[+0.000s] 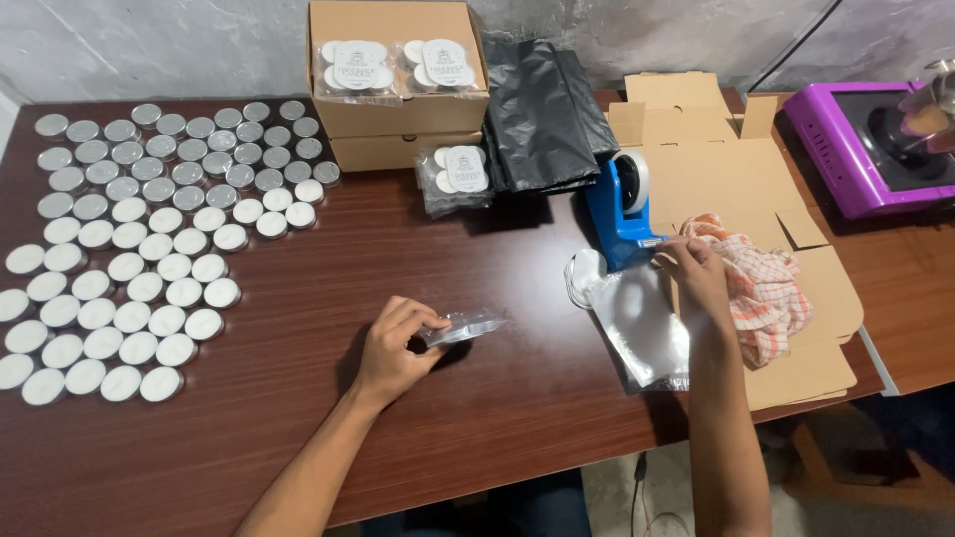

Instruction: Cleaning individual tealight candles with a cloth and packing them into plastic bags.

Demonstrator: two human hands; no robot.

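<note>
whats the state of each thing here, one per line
left hand: pinching a small clear bag
right hand: reaching to the blue tape dispenser
tealight candles: loose in rows, unpacked
clear bag stack: lying flat, empty
cardboard boxes: closed, stacked, two candle packs on top
flat carton: unfolded
black bags: folded
checked cloth: crumpled

Far beyond my fingers, two clear tealight packs with round white labels (354, 66) top a brown carton (398, 109); a third pack (458, 175) leans below. My left hand (393, 348) pinches a clear pouch (466, 326); flattened cartons (736, 169) lie past my right hand (696, 273).
</note>
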